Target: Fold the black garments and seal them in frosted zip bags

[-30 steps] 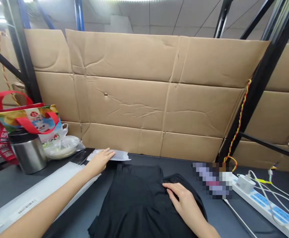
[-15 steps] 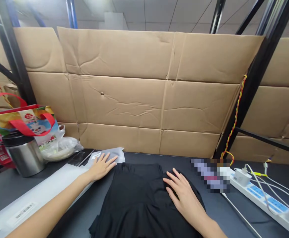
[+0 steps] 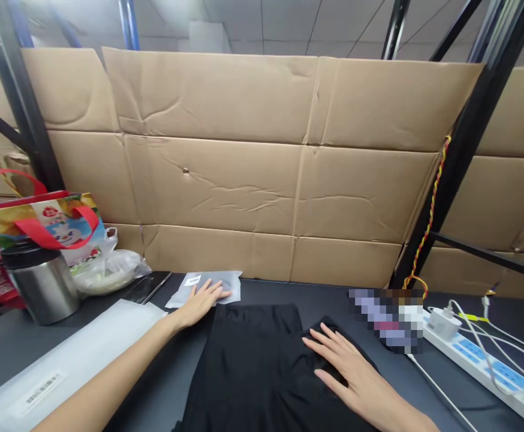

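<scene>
Your right hand point(image 3: 356, 378) has slid rightward over the black garment point(image 3: 244, 372), open with fingers spread, gripping nothing; your left hand point(image 3: 201, 303) lies flat on a frosted plastic bag point(image 3: 228, 288). The garment runs out of your head view, a pixelated patch point(image 3: 385, 321) hides something, and a red-handled tote bag point(image 3: 41, 222) stands behind a steel flask point(image 3: 41, 291) on the dark surface point(image 3: 334, 297).

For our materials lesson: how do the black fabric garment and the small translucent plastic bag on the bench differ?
The black fabric garment is opaque and much larger; the translucent plastic bag is pale and small. The garment lies in soft folds under the right hand, while the bag lies flat under the left hand. The bag carries a small white label; no label shows on the garment. Both rest on the dark bench top.
</scene>
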A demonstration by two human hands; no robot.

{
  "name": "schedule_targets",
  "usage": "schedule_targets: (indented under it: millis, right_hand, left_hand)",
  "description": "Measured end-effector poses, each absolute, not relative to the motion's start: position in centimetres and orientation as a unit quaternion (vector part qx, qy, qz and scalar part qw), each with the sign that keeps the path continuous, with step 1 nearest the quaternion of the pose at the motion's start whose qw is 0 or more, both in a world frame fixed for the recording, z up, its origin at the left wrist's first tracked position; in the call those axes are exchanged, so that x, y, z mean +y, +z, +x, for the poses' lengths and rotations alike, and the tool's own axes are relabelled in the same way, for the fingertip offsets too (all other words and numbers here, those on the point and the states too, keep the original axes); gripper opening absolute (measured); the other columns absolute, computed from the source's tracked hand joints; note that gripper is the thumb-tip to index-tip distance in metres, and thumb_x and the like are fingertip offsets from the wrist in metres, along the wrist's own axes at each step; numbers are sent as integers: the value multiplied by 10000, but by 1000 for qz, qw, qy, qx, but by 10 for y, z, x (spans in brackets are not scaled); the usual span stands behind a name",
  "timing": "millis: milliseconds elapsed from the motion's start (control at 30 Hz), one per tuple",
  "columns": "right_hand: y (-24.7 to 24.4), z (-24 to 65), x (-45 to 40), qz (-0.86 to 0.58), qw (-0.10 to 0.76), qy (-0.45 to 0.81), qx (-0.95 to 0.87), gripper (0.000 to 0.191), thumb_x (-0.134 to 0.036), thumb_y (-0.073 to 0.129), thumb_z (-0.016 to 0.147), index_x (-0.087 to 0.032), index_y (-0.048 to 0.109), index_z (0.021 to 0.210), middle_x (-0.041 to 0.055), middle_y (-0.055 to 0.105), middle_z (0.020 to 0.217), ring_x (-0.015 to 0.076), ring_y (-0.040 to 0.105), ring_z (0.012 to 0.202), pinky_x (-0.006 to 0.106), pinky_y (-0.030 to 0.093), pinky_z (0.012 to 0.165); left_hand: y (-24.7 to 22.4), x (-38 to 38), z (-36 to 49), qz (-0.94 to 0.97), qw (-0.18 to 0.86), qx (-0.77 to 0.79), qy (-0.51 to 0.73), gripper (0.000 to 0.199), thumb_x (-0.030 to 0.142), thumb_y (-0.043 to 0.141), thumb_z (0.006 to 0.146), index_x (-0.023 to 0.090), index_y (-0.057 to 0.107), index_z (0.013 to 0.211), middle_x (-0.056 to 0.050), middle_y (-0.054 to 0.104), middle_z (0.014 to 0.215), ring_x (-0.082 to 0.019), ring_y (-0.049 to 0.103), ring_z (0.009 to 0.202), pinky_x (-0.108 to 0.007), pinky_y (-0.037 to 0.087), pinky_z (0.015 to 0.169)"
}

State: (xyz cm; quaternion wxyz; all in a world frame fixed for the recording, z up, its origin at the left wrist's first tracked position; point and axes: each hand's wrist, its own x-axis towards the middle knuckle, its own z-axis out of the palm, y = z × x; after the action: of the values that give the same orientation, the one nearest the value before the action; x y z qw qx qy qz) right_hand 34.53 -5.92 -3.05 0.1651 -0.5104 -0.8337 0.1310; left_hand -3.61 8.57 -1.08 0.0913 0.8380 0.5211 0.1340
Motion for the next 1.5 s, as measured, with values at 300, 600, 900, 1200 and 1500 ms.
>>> schedule_targets:
  millis: [300, 600, 900, 1200, 1500]
  right_hand:
    - [-11, 323, -4, -550, 323, 61, -768, 376, -431, 477, 923, -216, 597, 1206, 85, 660, 1089, 249, 593, 1036, 391, 457, 925]
    - [-20, 291, 39, -518, 375, 67, -766, 115, -224, 503, 862, -219, 618, 860, 53, 659, 893, 230, 624, 911, 366, 483, 825]
    - [-21, 312, -8, -424, 340, 115, -832, 359, -171, 397, 927, -265, 557, 1236, 28, 664, 1184, 172, 605, 1119, 344, 460, 983]
    - [-29, 334, -28, -435, 189, 63, -878, 655, -29, 387, 824, -351, 408, 1394, -51, 466, 1420, 207, 265, 1395, 513, 237, 1139]
    - [-34, 335, -31, -451, 194, 81, -867, 589, -84, 371, 868, -347, 409, 1394, -39, 444, 1437, 189, 323, 1371, 484, 246, 1138]
  left_hand:
    - [-17, 61, -28, 835, 38, 504, 218, 213, 370, 586, 825, 206, 634, 953, -71, 638, 1008, -300, 537, 1048, -457, 398, 936]
    - [-6, 54, -23, 829, 73, 491, 259, 67, 267, 495, 829, 225, 470, 783, -45, 610, 912, -255, 567, 911, -388, 443, 820]
    - [-2, 13, -38, 897, 176, 374, 156, 537, 78, 339, 878, 317, 473, 1341, 36, 546, 1364, -205, 408, 1328, -376, 326, 1094]
    - [10, -18, -45, 928, 130, 347, 36, 427, 333, 353, 1011, 441, 305, 1421, 98, 178, 1544, -250, 152, 1418, -491, 156, 1147]
    - [2, -26, -43, 918, 103, 380, 58, 425, 348, 362, 1008, 420, 311, 1424, 32, 189, 1551, -287, 153, 1418, -595, 93, 1118]
